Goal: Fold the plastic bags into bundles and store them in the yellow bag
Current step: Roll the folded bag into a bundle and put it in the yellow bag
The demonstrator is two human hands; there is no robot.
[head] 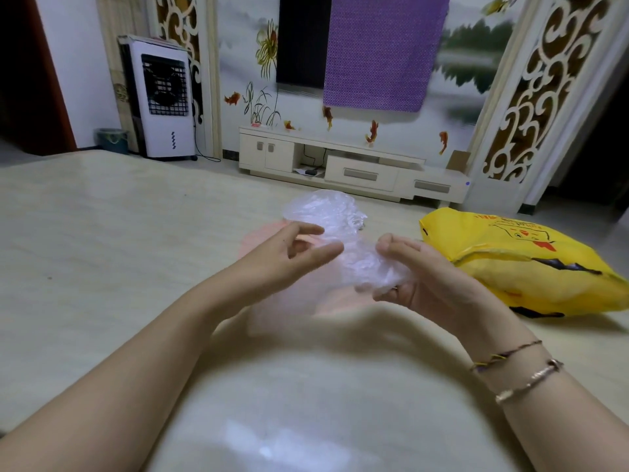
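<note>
Head view: your right hand [422, 270] cups the clear bag [343, 240], left fingers [320, 252] pinching it; press air out before folding tighter.

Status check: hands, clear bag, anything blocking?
Left hand and right hand both pinch the crumpled clear plastic bag, not yet bundled. Printed yellow plastic bag lies by the right hand. Nothing in the way.

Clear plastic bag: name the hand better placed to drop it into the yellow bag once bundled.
Right hand, probably. It grips the clear plastic bag and is next to the yellow bag; the left hand is farther away.
</note>
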